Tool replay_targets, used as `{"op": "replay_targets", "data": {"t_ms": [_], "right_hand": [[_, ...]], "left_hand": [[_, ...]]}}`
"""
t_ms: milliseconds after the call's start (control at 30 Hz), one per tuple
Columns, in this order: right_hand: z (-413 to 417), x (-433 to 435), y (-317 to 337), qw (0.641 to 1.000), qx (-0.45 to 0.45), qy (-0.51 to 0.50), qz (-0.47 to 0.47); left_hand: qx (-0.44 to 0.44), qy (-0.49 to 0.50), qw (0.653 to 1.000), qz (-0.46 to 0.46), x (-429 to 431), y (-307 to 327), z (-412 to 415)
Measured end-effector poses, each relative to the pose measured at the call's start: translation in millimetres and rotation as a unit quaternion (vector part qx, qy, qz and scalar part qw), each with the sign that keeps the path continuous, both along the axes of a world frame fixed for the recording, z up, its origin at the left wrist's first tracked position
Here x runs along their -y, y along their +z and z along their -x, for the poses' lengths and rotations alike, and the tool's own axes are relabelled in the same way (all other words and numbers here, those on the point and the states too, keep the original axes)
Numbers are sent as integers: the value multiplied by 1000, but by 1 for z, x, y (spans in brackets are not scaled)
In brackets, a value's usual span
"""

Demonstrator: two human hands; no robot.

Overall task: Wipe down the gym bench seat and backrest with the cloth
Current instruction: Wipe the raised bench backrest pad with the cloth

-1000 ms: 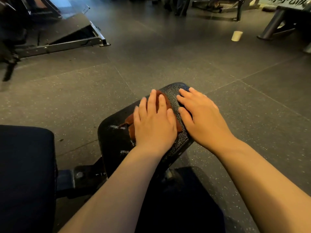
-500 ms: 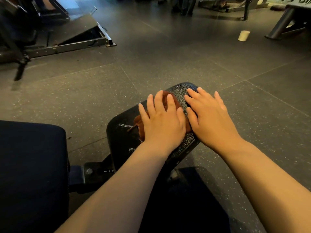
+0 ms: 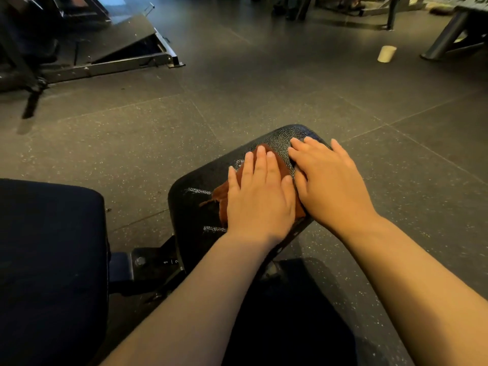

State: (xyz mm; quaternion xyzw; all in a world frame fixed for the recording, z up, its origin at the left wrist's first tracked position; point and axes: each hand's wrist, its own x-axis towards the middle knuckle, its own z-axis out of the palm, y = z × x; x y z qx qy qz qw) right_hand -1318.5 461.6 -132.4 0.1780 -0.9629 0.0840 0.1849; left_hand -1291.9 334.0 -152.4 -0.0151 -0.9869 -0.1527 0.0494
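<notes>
My left hand (image 3: 260,196) lies flat on the cloth (image 3: 221,198), fingers straight and pressing it onto the seat (image 3: 195,178). Nothing is pinched or curled round. My right hand (image 3: 330,186) rests just beside it, also flat and spread. Its fingers lie on the far right of the pad and its thumb side touches the cloth's edge.

The cloth is soft, light and limp, with a loose thread trailing off its left corner. I judge it will bunch or slip out if I only push with my fingertips, so a whole palm on top is the way to drive it. The seat's skin looks cracked and rough, which should drag at the fabric rather than let it glide. The pad itself seems firm and fixed, so I can lean on it.

The backrest (image 3: 50,260) is at my left, apart from both hands and, I think, not yet wiped.

Against a second ago, both hands keep the same flat press and the cloth has barely shifted. The seat sits further right in my view, and more of the backrest shows
</notes>
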Motion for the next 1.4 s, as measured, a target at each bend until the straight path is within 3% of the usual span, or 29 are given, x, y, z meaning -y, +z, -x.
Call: {"op": "replay_targets", "data": {"t_ms": [100, 300, 533, 733, 833, 1033, 1267, 1400], "right_hand": [[-3, 2, 3, 999, 18, -1, -31], [-9, 2, 5, 999, 29, 18, -39], [-8, -3, 4, 998, 26, 24, -48], [-9, -4, 3, 998, 17, 26, -52], [-12, 0, 0, 999, 4, 17, -51], [-28, 13, -16, 998, -9, 8, -60], [-28, 3, -10, 997, -1, 38, -64], [-27, 5, -11, 998, 6, 36, -58]], "left_hand": [[-14, 19, 1000, -10, -9, -2, -8], [-74, -57, 995, 20, 8, -22, -67], [18, 89, 995, -33, -4, 1, -6], [-93, -58, 994, 13, -2, -20, -72], [-81, -45, 995, 46, 11, -33, -85], [-16, 39, 999, 4, 1, -13, -33], [-85, -76, 993, 23, 22, -36, -85], [-6, 41, 999, -6, 35, -32, -74]]}}
